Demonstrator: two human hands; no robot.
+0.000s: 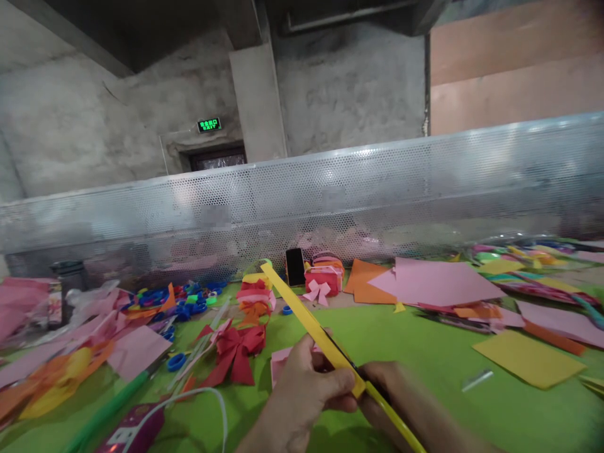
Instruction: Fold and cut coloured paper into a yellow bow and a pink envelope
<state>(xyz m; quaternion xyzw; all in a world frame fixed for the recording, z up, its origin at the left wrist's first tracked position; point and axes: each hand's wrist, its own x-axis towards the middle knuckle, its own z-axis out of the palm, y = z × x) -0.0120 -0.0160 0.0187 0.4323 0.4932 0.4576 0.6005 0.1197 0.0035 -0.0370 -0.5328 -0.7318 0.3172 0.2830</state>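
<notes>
My left hand [302, 390] pinches a long yellow strip [302, 311], which looks like paper or foam sheet, between thumb and fingers. The strip slants from upper left down toward the right. A narrow dark blade [343, 357], apparently of scissors, lies along its right edge. My right hand [396, 384] is closed behind the strip, at the blade's lower end; its fingers and the handles are mostly hidden. Another yellow length [394, 418] runs down across the right hand to the bottom edge. A pink piece [279, 363] lies partly behind the left hand.
On the green tabletop [415, 340], red bows [238, 352] and blue rings [177, 362] lie to the left. A purple box with a white cable [134, 428] is at lower left. Pink sheets [438, 280] and a yellow sheet [528, 358] lie right. A phone [295, 267] leans against the perforated metal panel [302, 195].
</notes>
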